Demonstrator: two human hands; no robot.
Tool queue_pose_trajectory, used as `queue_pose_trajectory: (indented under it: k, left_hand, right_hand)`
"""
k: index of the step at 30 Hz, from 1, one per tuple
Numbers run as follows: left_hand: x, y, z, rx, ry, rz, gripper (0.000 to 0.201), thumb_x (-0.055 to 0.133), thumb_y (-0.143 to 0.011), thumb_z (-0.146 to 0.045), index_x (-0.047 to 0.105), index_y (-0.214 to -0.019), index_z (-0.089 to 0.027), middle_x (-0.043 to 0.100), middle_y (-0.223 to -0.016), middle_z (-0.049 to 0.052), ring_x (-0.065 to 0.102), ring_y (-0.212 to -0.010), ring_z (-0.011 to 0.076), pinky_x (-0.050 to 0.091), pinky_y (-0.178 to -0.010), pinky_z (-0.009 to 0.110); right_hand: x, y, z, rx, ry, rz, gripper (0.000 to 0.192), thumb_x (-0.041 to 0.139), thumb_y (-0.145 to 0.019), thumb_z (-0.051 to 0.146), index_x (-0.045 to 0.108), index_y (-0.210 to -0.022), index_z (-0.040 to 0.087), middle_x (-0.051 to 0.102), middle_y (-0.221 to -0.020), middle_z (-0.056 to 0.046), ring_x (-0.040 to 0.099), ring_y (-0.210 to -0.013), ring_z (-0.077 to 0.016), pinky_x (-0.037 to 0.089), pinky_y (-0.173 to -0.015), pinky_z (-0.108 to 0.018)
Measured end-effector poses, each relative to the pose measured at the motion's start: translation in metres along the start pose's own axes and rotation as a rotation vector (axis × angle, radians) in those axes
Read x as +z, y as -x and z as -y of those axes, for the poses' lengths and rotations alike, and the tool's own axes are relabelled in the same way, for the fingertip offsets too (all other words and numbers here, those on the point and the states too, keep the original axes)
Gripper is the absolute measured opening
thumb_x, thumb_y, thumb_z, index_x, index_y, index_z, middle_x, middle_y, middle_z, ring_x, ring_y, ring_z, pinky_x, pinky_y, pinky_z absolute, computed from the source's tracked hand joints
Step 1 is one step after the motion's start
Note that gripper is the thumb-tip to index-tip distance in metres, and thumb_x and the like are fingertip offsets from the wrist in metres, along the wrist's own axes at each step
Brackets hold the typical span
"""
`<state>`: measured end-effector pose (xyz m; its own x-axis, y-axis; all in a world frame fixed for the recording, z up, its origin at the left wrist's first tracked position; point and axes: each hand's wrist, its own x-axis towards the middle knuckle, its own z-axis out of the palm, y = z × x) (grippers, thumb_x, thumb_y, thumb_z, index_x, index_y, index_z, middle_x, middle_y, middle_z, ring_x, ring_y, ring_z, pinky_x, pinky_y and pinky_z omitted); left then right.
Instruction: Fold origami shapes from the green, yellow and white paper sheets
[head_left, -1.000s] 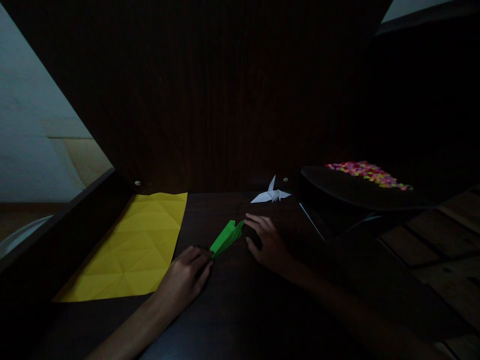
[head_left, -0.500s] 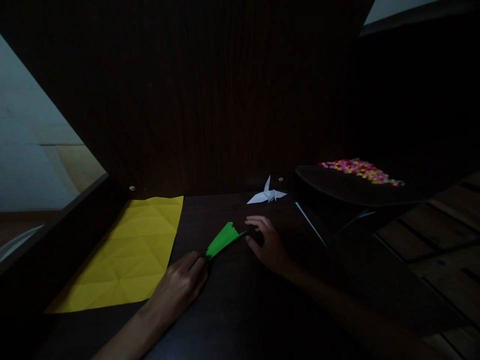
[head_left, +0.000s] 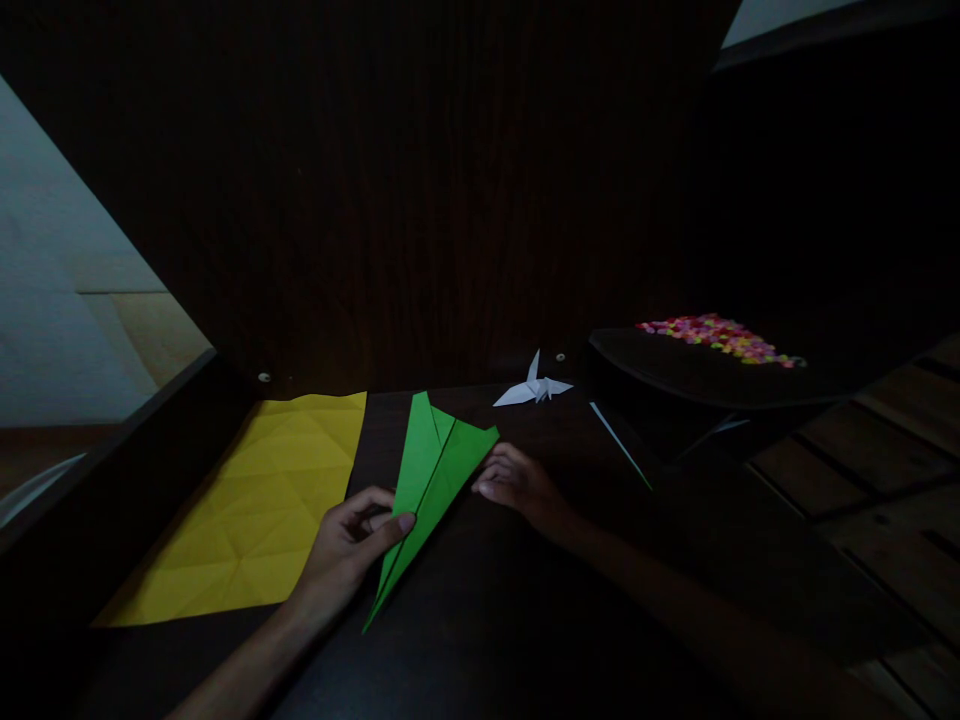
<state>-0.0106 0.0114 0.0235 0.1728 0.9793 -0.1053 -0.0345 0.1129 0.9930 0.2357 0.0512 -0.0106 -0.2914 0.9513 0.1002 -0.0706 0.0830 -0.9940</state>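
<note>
A green paper plane is spread wide above the dark table, nose pointing toward me. My left hand pinches its left wing near the middle, thumb on top. My right hand touches the tip of the right wing with its fingertips. The scene is dim, so finger detail is faint.
A creased yellow paper sheet lies flat to the left. A small white paper crane stands at the back. To the right a dark tray carries a heap of small coloured pieces. A dark wooden panel rises behind.
The green plane went from a narrow folded strip to opened wings, raised and turned nose-first toward me. Both hands shifted to its wings.
</note>
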Motion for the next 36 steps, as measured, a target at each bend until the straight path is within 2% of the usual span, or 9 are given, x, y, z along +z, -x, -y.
queue_pose_trajectory:
  k: [3,7,10,13,17,22,30,33,36]
  left_hand:
    - [0.007,0.003,-0.001,-0.050,0.079,0.040,0.032,0.084,-0.067,-0.042,0.064,-0.073,-0.018,0.065,-0.059,-0.003,0.059,-0.052,0.0113,0.045,-0.051,0.019]
    - [0.016,0.007,-0.002,-0.098,0.095,0.164,0.031,0.083,-0.069,-0.040,0.062,-0.074,-0.018,0.068,-0.060,-0.003,0.060,-0.051,0.0114,0.045,-0.050,0.019]
    - [0.019,0.011,-0.001,-0.088,0.051,0.266,0.024,0.079,-0.075,-0.038,0.065,-0.075,-0.019,0.070,-0.064,-0.002,0.062,-0.056,0.0125,0.049,-0.056,0.022]
    - [0.022,0.013,-0.001,-0.029,-0.036,0.359,0.017,0.072,-0.083,-0.036,0.072,-0.084,-0.019,0.073,-0.075,0.001,0.067,-0.067,0.0163,0.054,-0.069,0.029]
    - [0.026,0.013,-0.005,0.045,-0.139,0.437,0.022,0.065,-0.088,-0.034,0.076,-0.102,-0.021,0.076,-0.094,0.007,0.070,-0.083,0.0227,0.055,-0.083,0.038]
    - [0.028,0.013,-0.007,0.140,-0.211,0.396,0.020,0.065,-0.089,-0.033,0.080,-0.097,-0.022,0.076,-0.102,0.009,0.070,-0.092,0.0253,0.055,-0.086,0.040]
    - [0.021,0.011,0.002,0.017,-0.166,0.257,0.025,0.071,-0.081,-0.040,0.079,-0.090,-0.018,0.079,-0.088,0.007,0.073,-0.080,0.0259,0.057,-0.082,0.040]
    - [0.018,0.008,0.004,0.010,-0.104,0.134,0.026,0.075,-0.077,-0.041,0.078,-0.085,-0.016,0.079,-0.083,0.007,0.073,-0.077,0.0260,0.057,-0.080,0.038]
    - [0.015,0.004,0.006,0.004,-0.033,-0.076,0.030,0.079,-0.071,-0.042,0.077,-0.081,-0.014,0.078,-0.079,0.008,0.073,-0.081,0.0282,0.057,-0.077,0.037]
  right_hand:
    - [0.007,0.005,0.006,0.072,-0.117,0.093,0.041,0.076,-0.073,0.045,0.061,-0.100,0.016,0.069,-0.081,-0.004,0.067,-0.072,-0.0181,0.052,-0.073,-0.033]
    - [0.020,0.015,0.010,0.118,-0.149,0.106,0.033,0.076,-0.074,0.047,0.067,-0.079,0.015,0.069,-0.067,-0.002,0.064,-0.062,-0.0158,0.051,-0.067,-0.030]
    - [0.028,0.021,0.011,0.146,-0.129,0.092,0.035,0.076,-0.074,0.048,0.065,-0.068,0.015,0.066,-0.058,-0.002,0.060,-0.051,-0.0133,0.047,-0.052,-0.025]
    - [0.034,0.025,0.012,0.154,-0.111,0.110,0.038,0.074,-0.075,0.050,0.063,-0.066,0.015,0.062,-0.053,-0.001,0.054,-0.042,-0.0105,0.038,-0.041,-0.021]
    - [0.039,0.029,0.013,0.149,-0.094,0.087,0.037,0.072,-0.076,0.050,0.062,-0.070,0.015,0.062,-0.053,0.000,0.053,-0.038,-0.0092,0.037,-0.037,-0.019]
    - [0.046,0.032,0.011,0.163,-0.109,0.073,0.036,0.074,-0.075,0.049,0.061,-0.074,0.016,0.060,-0.054,0.001,0.053,-0.039,-0.0098,0.040,-0.036,-0.020]
    - [0.053,0.035,0.007,0.169,-0.172,0.111,0.036,0.074,-0.076,0.049,0.064,-0.090,0.017,0.063,-0.067,0.002,0.052,-0.044,-0.0084,0.040,-0.036,-0.018]
    - [0.052,0.035,0.007,0.196,-0.180,0.144,0.034,0.072,-0.078,0.049,0.059,-0.082,0.019,0.059,-0.062,0.004,0.051,-0.042,-0.0081,0.040,-0.035,-0.018]
    - [0.051,0.036,0.009,0.214,-0.160,0.158,0.033,0.074,-0.076,0.045,0.054,-0.077,0.020,0.055,-0.060,0.006,0.051,-0.043,-0.0075,0.039,-0.035,-0.016]
